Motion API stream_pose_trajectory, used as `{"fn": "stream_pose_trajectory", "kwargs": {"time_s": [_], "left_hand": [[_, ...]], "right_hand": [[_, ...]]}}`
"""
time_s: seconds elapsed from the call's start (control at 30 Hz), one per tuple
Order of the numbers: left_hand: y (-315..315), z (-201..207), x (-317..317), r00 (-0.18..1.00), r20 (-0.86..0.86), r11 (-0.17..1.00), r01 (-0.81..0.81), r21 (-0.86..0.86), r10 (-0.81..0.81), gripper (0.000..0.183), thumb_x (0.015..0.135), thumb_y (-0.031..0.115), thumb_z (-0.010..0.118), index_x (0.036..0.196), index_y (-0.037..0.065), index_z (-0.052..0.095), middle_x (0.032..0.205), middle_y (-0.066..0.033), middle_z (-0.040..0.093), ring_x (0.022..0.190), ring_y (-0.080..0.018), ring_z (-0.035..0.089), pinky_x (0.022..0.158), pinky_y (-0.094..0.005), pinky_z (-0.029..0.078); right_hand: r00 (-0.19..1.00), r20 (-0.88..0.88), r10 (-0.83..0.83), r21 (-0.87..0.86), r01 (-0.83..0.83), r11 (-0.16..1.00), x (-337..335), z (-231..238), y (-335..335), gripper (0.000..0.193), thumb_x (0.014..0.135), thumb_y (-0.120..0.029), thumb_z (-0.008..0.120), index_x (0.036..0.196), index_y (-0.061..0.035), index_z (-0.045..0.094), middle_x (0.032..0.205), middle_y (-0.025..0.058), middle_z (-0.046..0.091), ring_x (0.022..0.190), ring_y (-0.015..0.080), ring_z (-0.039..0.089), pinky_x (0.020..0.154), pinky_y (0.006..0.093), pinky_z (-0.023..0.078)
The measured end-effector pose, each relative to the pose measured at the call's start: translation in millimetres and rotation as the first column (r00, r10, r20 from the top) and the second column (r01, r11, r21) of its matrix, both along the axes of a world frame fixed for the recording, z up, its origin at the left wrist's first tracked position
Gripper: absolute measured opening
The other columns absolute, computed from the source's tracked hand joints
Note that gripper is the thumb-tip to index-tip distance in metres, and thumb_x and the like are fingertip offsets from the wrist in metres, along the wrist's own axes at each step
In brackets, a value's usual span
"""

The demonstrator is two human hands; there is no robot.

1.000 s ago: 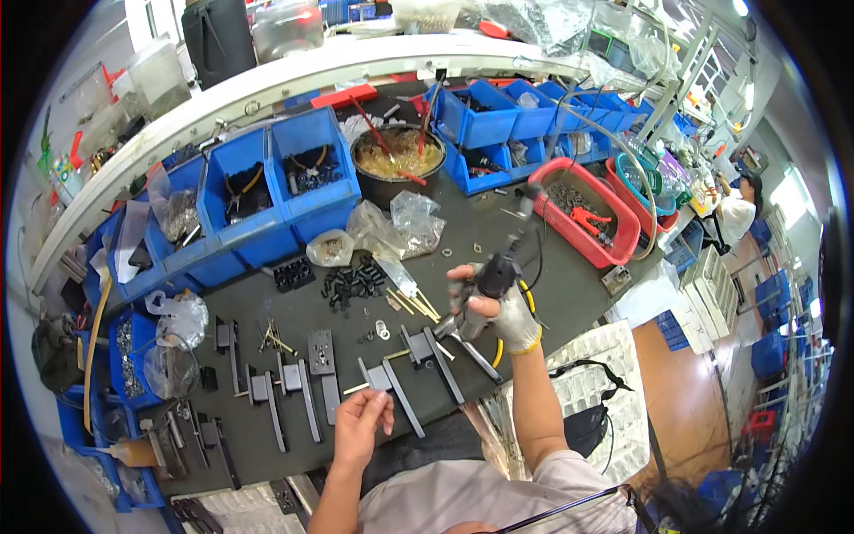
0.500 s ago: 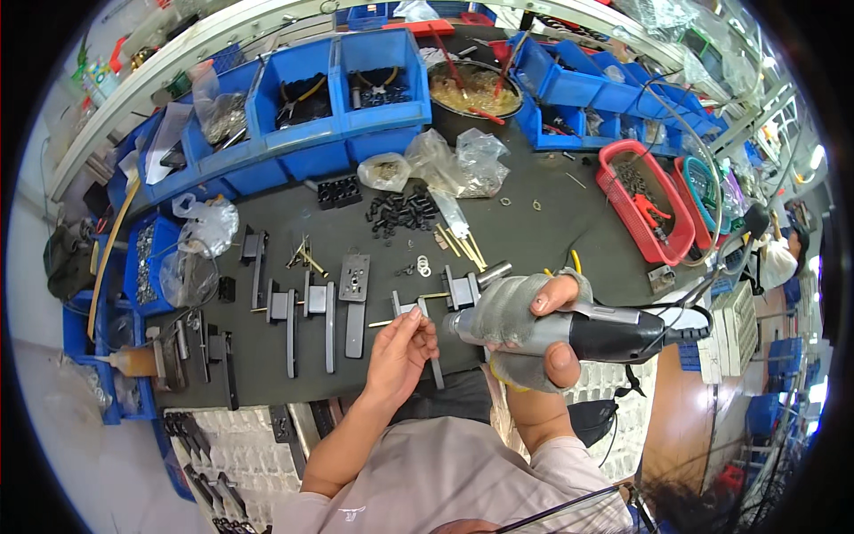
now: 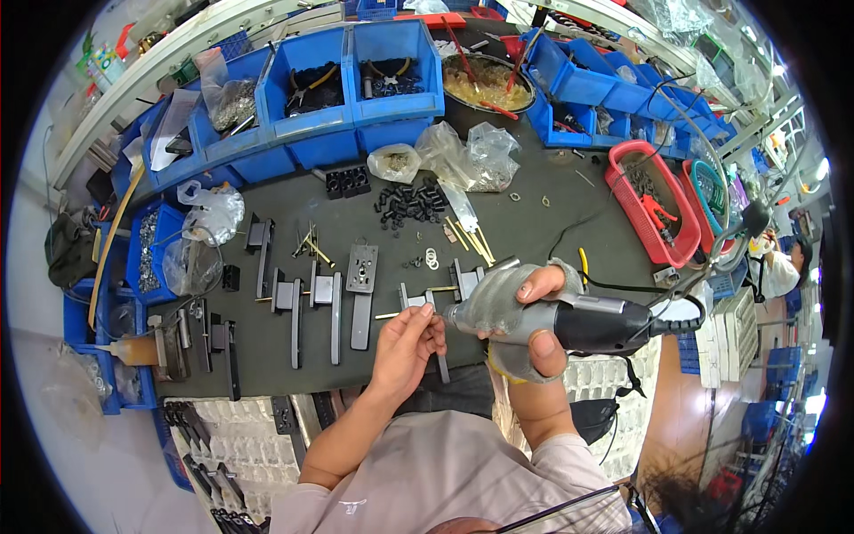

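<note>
My right hand, in a grey fingerless glove, is wrapped round a grey and black electric screwdriver. The tool lies nearly level, its nose pointing left. Just beyond the nose my left hand is bare, with thumb and forefinger pinched together; whatever is between them is too small to make out. Behind the left fingertips lies a grey door handle with a thin brass-coloured rod, partly covered by the hand. Another grey handle part stands behind the screwdriver's nose, partly hidden by the glove.
More grey handles lie in a row to the left, beside a handle with a plate. Black small parts, washers and plastic bags lie farther back. Blue bins line the rear; a red basket stands right.
The whole view has shifted slightly, with the bench sitting a little farther right. The screwdriver and right hand have moved slightly left, and the left hand stays pinched near the nose.
</note>
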State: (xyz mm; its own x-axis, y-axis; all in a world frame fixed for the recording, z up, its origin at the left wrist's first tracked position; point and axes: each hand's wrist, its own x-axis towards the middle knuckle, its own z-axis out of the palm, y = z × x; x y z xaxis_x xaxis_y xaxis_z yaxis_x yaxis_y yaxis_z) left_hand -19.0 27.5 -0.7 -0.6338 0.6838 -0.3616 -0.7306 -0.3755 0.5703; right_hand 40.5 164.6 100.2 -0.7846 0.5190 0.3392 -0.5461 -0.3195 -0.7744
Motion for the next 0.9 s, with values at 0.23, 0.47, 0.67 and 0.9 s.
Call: {"fn": "stream_pose_trajectory", "kwargs": {"time_s": [0.23,0.47,0.67,0.9], "left_hand": [[-0.2,1.6,1.1,1.000,-0.012,1.000,-0.021,-0.019,0.021,0.022,0.102,0.023,0.056,0.091,0.005,0.061,0.081,-0.0036,0.063,0.066,-0.0123,0.059,0.061,-0.0290,0.049],[2.6,1.5,1.6,1.000,-0.001,1.000,-0.020,-0.002,0.020,0.022,0.102,0.023,0.057,0.090,0.005,0.062,0.080,-0.0045,0.062,0.067,-0.0125,0.059,0.061,-0.0292,0.049],[1.1,-4.6,1.3,0.998,-0.042,0.998,-0.045,-0.033,0.044,0.022,0.102,0.022,0.057,0.089,0.004,0.061,0.079,-0.0050,0.062,0.066,-0.0121,0.058,0.060,-0.0297,0.048],[2.3,-4.4,2.4,0.994,-0.095,0.997,-0.056,-0.051,0.051,0.026,0.103,0.023,0.055,0.090,0.002,0.061,0.079,-0.0058,0.062,0.066,-0.0124,0.058,0.059,-0.0292,0.048]], "right_hand": [[0.999,0.034,-0.018,-0.017,0.019,1.000,5.7,2.3,-5.2,0.049,0.076,-0.041,0.079,0.100,-0.0109,0.049,0.073,0.0075,0.057,0.066,0.0213,0.059,0.061,0.0364,0.052],[0.998,0.063,0.004,-0.026,-0.002,1.000,8.8,4.0,-5.9,0.051,0.075,-0.045,0.080,0.099,-0.0126,0.048,0.074,0.0064,0.055,0.067,0.0211,0.059,0.064,0.0366,0.052],[0.998,0.060,0.027,-0.048,-0.024,0.999,2.8,6.6,-6.7,0.052,0.076,-0.045,0.080,0.098,-0.0124,0.048,0.075,0.0064,0.054,0.067,0.0207,0.058,0.064,0.0360,0.051],[0.999,0.034,0.011,-0.052,-0.009,0.999,0.3,10.7,-12.4,0.051,0.075,-0.044,0.080,0.099,-0.0119,0.049,0.070,0.0054,0.053,0.063,0.0206,0.056,0.059,0.0351,0.049]]}}
